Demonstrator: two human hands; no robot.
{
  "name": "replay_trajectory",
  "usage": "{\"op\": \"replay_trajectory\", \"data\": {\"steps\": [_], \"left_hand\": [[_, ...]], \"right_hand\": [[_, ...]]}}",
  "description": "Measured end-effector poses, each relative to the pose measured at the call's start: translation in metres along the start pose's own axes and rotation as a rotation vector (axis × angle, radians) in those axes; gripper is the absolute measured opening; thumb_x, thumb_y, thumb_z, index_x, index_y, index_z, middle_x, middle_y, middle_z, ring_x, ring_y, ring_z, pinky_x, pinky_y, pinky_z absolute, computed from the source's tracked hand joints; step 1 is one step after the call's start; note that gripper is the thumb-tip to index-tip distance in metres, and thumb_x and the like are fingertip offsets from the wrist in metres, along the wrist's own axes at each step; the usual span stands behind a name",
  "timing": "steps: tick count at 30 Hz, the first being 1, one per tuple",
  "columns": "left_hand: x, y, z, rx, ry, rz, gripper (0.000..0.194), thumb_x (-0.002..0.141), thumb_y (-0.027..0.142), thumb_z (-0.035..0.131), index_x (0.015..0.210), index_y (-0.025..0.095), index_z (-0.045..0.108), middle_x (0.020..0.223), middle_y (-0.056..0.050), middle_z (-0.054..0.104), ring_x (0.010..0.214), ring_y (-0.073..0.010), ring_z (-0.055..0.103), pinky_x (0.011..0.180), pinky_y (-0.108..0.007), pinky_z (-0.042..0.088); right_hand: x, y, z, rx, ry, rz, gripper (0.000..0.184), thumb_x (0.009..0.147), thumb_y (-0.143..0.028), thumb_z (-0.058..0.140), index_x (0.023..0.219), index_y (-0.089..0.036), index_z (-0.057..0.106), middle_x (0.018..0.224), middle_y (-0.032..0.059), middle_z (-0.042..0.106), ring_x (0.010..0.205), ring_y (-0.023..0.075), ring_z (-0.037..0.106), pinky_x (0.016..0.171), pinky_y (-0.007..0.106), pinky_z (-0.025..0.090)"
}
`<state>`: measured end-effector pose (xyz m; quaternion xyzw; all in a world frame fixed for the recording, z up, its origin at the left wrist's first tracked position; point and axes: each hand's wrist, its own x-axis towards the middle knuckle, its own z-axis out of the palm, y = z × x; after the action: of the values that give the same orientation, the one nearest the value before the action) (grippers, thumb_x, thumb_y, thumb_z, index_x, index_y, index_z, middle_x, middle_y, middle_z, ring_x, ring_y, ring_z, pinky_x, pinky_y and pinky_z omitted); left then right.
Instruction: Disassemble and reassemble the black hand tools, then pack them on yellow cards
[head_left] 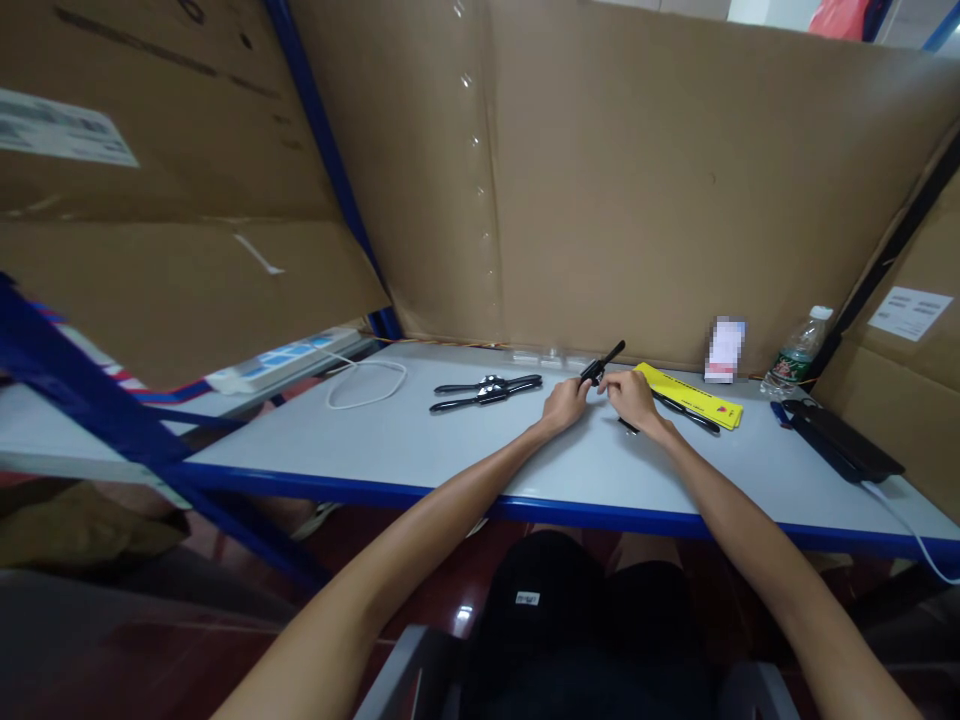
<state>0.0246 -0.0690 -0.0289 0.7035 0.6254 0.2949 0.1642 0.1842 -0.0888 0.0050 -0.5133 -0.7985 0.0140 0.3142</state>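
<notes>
Left grip [566, 404] closed around black tool [594, 369]; right grip [630, 396] curled just beside it; hold unclear

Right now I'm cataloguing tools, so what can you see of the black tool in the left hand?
The tool is black, with a slim handle slanting up to the right from a thicker middle. The left hand grips it over the table, hiding its lower end. The right hand is close to the middle; contact is unclear. Its material can't be told.
</notes>
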Motion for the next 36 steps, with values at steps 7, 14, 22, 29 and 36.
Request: {"op": "replay_trajectory", "data": {"steps": [7, 14, 22, 29, 36], "left_hand": [[-0.001, 0.000, 0.000, -0.007, 0.007, -0.002, 0.045, 0.106, 0.042, 0.040, 0.115, 0.016, 0.074, 0.110, -0.017, 0.076, 0.105, -0.0286, 0.069, 0.084, -0.031, 0.048], [0.000, 0.001, 0.000, 0.015, -0.007, -0.003, 0.047, 0.106, 0.042, 0.037, 0.117, 0.015, 0.073, 0.112, -0.017, 0.076, 0.107, -0.0292, 0.069, 0.083, -0.031, 0.049], [-0.001, 0.000, -0.001, 0.019, -0.010, 0.010, 0.046, 0.106, 0.042, 0.038, 0.118, 0.016, 0.073, 0.113, -0.017, 0.075, 0.111, -0.0293, 0.068, 0.085, -0.031, 0.048], [0.000, 0.000, -0.001, 0.022, -0.010, 0.008, 0.045, 0.106, 0.042, 0.038, 0.117, 0.016, 0.073, 0.110, -0.015, 0.076, 0.108, -0.0286, 0.069, 0.084, -0.031, 0.049], [0.001, 0.000, -0.001, 0.018, -0.014, 0.003, 0.045, 0.106, 0.042, 0.038, 0.117, 0.017, 0.074, 0.111, -0.015, 0.076, 0.109, -0.0283, 0.068, 0.085, -0.031, 0.048]], "right_hand": [[0.001, 0.003, 0.001, 0.003, 0.109, 0.126, 0.046, 0.089, -0.013, 0.049, 0.129, -0.020, 0.073, 0.092, 0.0083, 0.080, 0.087, 0.0235, 0.071, 0.080, 0.029, 0.048], [0.001, 0.005, 0.001, 0.065, 0.163, 0.082, 0.045, 0.092, -0.015, 0.045, 0.125, -0.020, 0.074, 0.088, 0.0058, 0.078, 0.081, 0.0205, 0.068, 0.077, 0.027, 0.047], [0.001, 0.001, -0.001, 0.055, 0.083, 0.043, 0.039, 0.088, -0.008, 0.045, 0.097, -0.022, 0.080, 0.086, 0.0036, 0.077, 0.084, 0.0189, 0.069, 0.078, 0.025, 0.045], [-0.003, -0.003, -0.005, 0.000, 0.117, 0.098, 0.043, 0.096, -0.019, 0.047, 0.134, -0.023, 0.066, 0.095, 0.0052, 0.077, 0.091, 0.0220, 0.068, 0.082, 0.028, 0.046], [-0.006, -0.009, -0.010, -0.148, 0.010, 0.031, 0.035, 0.089, -0.010, 0.047, 0.086, -0.023, 0.079, 0.099, 0.0070, 0.074, 0.090, 0.0214, 0.068, 0.078, 0.028, 0.045]]}}
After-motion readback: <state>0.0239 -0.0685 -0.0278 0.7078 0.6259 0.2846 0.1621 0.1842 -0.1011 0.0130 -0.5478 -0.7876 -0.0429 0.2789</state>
